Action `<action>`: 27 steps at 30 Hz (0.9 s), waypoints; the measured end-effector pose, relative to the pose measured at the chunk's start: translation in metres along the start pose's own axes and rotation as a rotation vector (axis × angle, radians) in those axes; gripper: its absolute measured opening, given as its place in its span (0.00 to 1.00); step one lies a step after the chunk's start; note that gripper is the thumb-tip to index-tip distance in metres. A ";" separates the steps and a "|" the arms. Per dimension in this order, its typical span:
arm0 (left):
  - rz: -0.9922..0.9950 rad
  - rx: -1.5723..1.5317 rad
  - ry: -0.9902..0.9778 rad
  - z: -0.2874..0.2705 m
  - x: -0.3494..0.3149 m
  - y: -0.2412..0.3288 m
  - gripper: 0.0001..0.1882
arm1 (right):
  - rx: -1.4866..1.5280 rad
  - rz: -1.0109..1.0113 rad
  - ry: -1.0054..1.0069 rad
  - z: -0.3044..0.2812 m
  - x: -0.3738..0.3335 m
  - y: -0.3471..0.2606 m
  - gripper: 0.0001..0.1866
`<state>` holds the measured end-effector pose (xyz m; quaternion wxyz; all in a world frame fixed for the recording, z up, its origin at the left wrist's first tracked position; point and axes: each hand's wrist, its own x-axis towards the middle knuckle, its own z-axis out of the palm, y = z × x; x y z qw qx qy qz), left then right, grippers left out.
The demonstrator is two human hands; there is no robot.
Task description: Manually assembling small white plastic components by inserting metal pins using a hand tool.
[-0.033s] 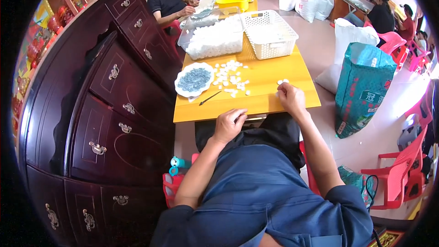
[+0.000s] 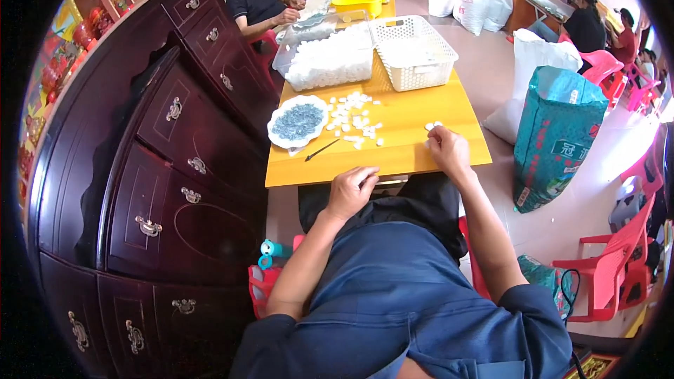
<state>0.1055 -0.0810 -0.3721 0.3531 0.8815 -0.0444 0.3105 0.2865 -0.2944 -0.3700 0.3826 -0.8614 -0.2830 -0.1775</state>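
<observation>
My left hand (image 2: 351,192) rests at the near edge of the yellow wooden table (image 2: 404,154), fingers curled and closed; whatever they hold, if anything, is hidden. Over the table's right side, my right hand (image 2: 449,149) is closed in a pinch, with something pale at its fingertips too small to name. Just beyond these fingers lie a few small white pieces (image 2: 431,126). More loose white pieces (image 2: 354,114) are scattered mid-table. To their left sits a scalloped white dish (image 2: 272,133) of small blue-grey bits. A thin dark tool (image 2: 321,151) lies in front of it.
A clear bin (image 2: 284,76) full of white pieces and a white perforated basket (image 2: 421,83) stand farther back, near a yellow tub (image 2: 358,4). A co-worker (image 2: 260,0) sits at the far left. Dark drawers (image 2: 189,140) line the left; a teal sack (image 2: 554,140) stands right.
</observation>
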 end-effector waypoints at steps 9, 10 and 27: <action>-0.010 -0.013 -0.033 0.001 0.001 0.000 0.06 | -0.147 0.111 0.027 -0.002 0.019 0.031 0.07; -0.008 -0.015 -0.028 0.001 0.000 0.000 0.06 | -0.150 0.107 0.028 -0.003 0.020 0.033 0.07; 0.030 -0.047 -0.054 0.002 0.003 0.004 0.06 | 0.802 -1.034 0.213 -0.265 -0.070 -0.170 0.08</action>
